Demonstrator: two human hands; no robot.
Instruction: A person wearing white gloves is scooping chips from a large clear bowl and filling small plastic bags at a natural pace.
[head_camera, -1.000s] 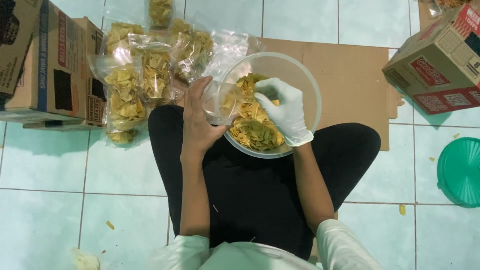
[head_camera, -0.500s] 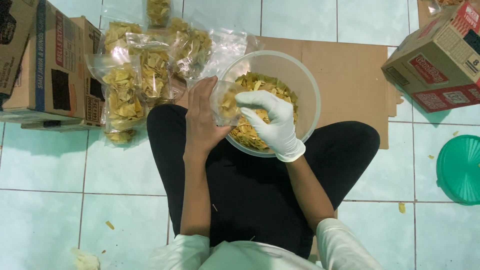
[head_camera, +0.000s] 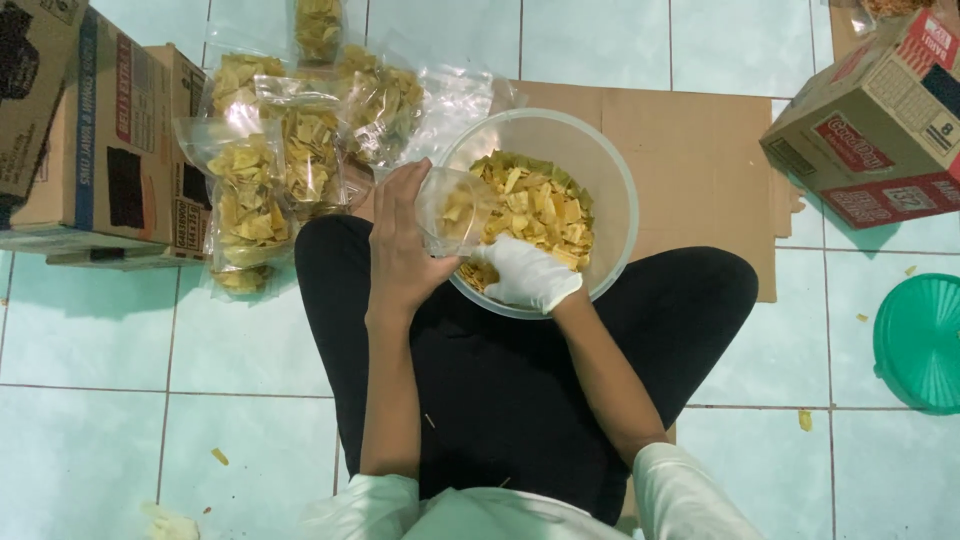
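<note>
A clear round bowl (head_camera: 610, 165) full of yellow chips (head_camera: 540, 205) rests on my lap and the cardboard sheet. My bare left hand (head_camera: 405, 250) holds a clear plastic bag (head_camera: 455, 210) open at the bowl's left rim; a few chips lie inside it. My right hand (head_camera: 525, 275), in a white glove, is down in the near part of the bowl among the chips, fingers curled around some of them just below the bag's mouth.
Several filled clear bags of chips (head_camera: 280, 160) lie on the floor to the left of the bowl. Cardboard boxes stand at far left (head_camera: 90, 150) and upper right (head_camera: 880, 130). A green round lid (head_camera: 920, 345) lies at right. Flat cardboard (head_camera: 700, 150) covers the tiles under the bowl.
My gloved right hand has moved from the middle of the bowl down to its near edge. The chips in the bowl show more. My left hand keeps the bag at the rim.
</note>
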